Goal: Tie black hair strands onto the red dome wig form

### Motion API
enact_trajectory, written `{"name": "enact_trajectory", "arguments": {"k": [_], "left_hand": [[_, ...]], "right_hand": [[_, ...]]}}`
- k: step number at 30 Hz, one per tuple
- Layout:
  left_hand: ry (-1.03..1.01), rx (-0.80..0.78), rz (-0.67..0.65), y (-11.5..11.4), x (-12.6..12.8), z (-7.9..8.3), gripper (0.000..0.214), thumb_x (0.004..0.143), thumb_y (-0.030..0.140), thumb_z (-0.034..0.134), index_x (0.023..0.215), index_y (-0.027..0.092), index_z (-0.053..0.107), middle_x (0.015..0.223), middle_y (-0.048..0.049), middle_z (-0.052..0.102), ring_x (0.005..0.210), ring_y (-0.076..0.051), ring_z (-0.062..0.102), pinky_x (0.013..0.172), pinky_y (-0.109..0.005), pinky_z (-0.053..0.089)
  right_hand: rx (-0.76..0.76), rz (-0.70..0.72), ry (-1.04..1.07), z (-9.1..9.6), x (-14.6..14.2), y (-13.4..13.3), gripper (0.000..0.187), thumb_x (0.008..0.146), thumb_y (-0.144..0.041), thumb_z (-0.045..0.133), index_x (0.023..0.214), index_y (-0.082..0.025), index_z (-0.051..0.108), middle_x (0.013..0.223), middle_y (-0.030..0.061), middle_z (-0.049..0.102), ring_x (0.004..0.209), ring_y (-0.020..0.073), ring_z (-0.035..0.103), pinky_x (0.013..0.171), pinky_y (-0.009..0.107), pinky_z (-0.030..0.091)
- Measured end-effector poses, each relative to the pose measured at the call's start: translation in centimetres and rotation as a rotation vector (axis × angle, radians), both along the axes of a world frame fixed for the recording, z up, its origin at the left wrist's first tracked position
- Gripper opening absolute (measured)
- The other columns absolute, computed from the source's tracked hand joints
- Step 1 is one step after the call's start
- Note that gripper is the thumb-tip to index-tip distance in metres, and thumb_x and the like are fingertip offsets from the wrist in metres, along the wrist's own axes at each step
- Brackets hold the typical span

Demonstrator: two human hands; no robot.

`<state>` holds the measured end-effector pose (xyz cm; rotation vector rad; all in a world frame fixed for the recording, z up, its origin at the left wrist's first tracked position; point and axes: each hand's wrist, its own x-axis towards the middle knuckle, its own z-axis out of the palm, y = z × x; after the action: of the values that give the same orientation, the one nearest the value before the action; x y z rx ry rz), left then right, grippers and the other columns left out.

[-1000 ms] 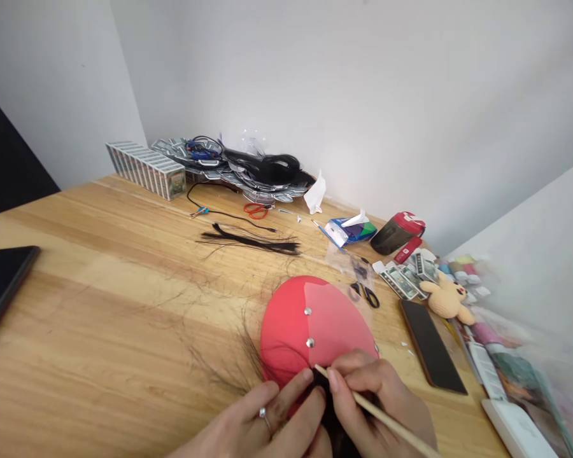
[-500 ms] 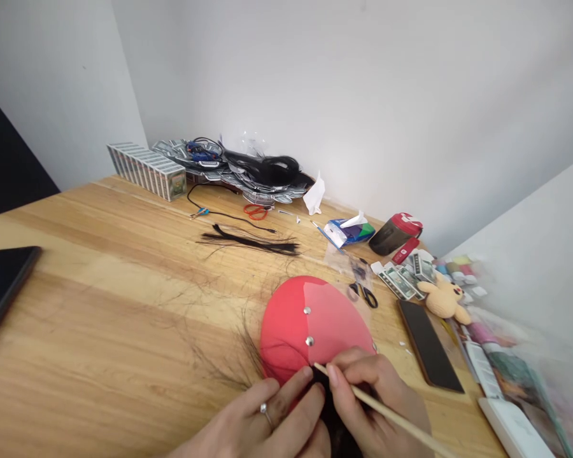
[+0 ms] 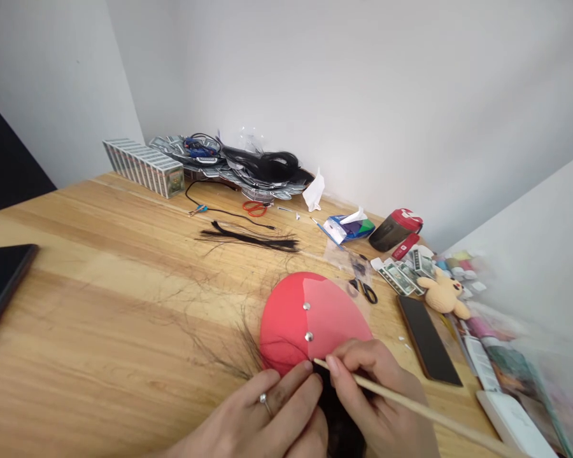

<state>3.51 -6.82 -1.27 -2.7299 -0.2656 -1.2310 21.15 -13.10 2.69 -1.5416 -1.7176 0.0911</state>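
Note:
A red dome-shaped form [image 3: 291, 318] with two metal pins and a paler pink patch sits on the wooden table [image 3: 100, 305]. My right hand [image 3: 377, 401] pinches a thin wooden stick [image 3: 410, 407] whose tip touches the dome's near edge. My left hand [image 3: 272, 413], a ring on one finger, lies against the dome with fingers pressed onto dark hair [image 3: 337, 426] between both hands. Loose hair strands [image 3: 229, 356] trail off the dome's left side.
A black hair bundle [image 3: 251, 240] lies further back. Black scissors [image 3: 365, 291], a dark phone [image 3: 430, 348], a plush toy [image 3: 444, 292], a red-lidded cup [image 3: 395, 230] and small boxes crowd the right. A dark tablet [image 3: 0, 280] sits at the left edge; card boxes [image 3: 143, 166] at the back.
The view has shifted slightly. Both hands stay at the dome's near edge, and the stick tip has barely moved.

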Motion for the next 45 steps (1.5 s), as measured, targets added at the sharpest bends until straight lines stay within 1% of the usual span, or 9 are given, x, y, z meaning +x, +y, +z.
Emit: {"name": "enact_trajectory", "arguments": {"k": [8,20,24,30,33,35,39,41,45], "left_hand": [[-0.014,-0.061,-0.014,0.1,0.1,-0.2,0.042,0.106,0.016,0.030,0.094,0.018,0.069,0.099,-0.0030,0.076,0.101,-0.011,0.066,0.100,-0.021,0.037],[0.050,0.038,-0.006,0.2,-0.2,-0.2,0.039,0.103,0.010,0.032,0.097,0.018,0.070,0.103,-0.0019,0.076,0.103,-0.014,0.066,0.097,-0.025,0.039],[0.012,-0.005,-0.025,0.2,-0.3,0.0,0.037,0.104,0.012,0.034,0.095,0.019,0.070,0.101,-0.0012,0.075,0.100,-0.012,0.066,0.097,-0.022,0.039],[-0.208,-0.473,0.117,1.2,-0.8,1.8,0.022,0.095,0.011,0.051,0.086,0.023,0.066,0.108,-0.0004,0.068,0.097,-0.014,0.059,0.090,-0.025,0.037],[-0.177,-0.787,-0.046,1.8,-1.0,2.5,0.022,0.096,0.011,0.046,0.089,0.022,0.063,0.105,-0.0029,0.062,0.098,-0.014,0.057,0.085,-0.022,0.044],[-0.092,-1.064,-0.203,1.9,-0.9,2.6,0.024,0.100,0.017,0.041,0.085,0.021,0.059,0.090,-0.0013,0.060,0.086,-0.013,0.059,0.075,-0.019,0.047],[0.076,-1.474,-0.204,2.0,-0.4,2.3,0.031,0.099,0.038,0.042,0.075,0.021,0.050,0.072,0.0023,0.050,0.069,-0.014,0.050,0.064,-0.021,0.043],[0.132,-1.542,-0.169,2.1,-0.1,2.0,0.031,0.098,0.042,0.041,0.075,0.021,0.047,0.073,0.0025,0.048,0.071,-0.015,0.047,0.066,-0.023,0.040],[0.205,-1.496,-0.116,2.4,0.5,1.8,0.031,0.097,0.041,0.039,0.074,0.021,0.044,0.070,0.0038,0.043,0.068,-0.014,0.041,0.063,-0.024,0.034]], "right_hand": [[-0.044,0.023,0.085,0.2,0.2,0.0,0.018,0.093,-0.020,0.057,0.075,-0.024,0.057,0.062,-0.0061,0.063,0.053,0.0093,0.061,0.054,0.015,0.049],[-0.137,0.082,0.313,0.3,0.4,0.2,0.026,0.098,-0.030,0.053,0.073,-0.022,0.057,0.066,-0.0028,0.061,0.059,0.0116,0.058,0.056,0.019,0.047],[-0.167,0.066,0.314,0.2,0.5,0.2,0.027,0.099,-0.034,0.051,0.075,-0.022,0.056,0.066,-0.0027,0.061,0.060,0.0119,0.058,0.056,0.019,0.047],[-0.125,-0.003,0.239,0.5,0.3,0.6,0.029,0.095,-0.030,0.054,0.067,-0.022,0.057,0.059,-0.0045,0.058,0.053,0.0104,0.057,0.052,0.017,0.045],[-0.114,-0.016,0.259,0.4,0.2,0.8,0.030,0.094,-0.030,0.055,0.065,-0.022,0.056,0.058,-0.0045,0.056,0.051,0.0106,0.056,0.050,0.017,0.045],[-0.108,-0.020,0.296,0.2,0.1,0.9,0.031,0.094,-0.032,0.056,0.065,-0.022,0.055,0.059,-0.0045,0.056,0.052,0.0107,0.055,0.051,0.018,0.046],[-0.104,-0.005,0.344,-0.2,0.2,0.8,0.033,0.095,-0.035,0.056,0.065,-0.022,0.056,0.060,-0.0041,0.054,0.054,0.0113,0.054,0.053,0.019,0.046],[-0.108,0.010,0.358,-0.2,0.2,0.8,0.033,0.095,-0.035,0.056,0.065,-0.021,0.056,0.060,-0.0038,0.054,0.054,0.0115,0.054,0.053,0.019,0.046],[-0.088,0.027,0.389,-0.2,0.2,0.9,0.033,0.095,-0.034,0.056,0.064,-0.022,0.057,0.060,-0.0038,0.055,0.054,0.0114,0.054,0.052,0.019,0.045]]}}
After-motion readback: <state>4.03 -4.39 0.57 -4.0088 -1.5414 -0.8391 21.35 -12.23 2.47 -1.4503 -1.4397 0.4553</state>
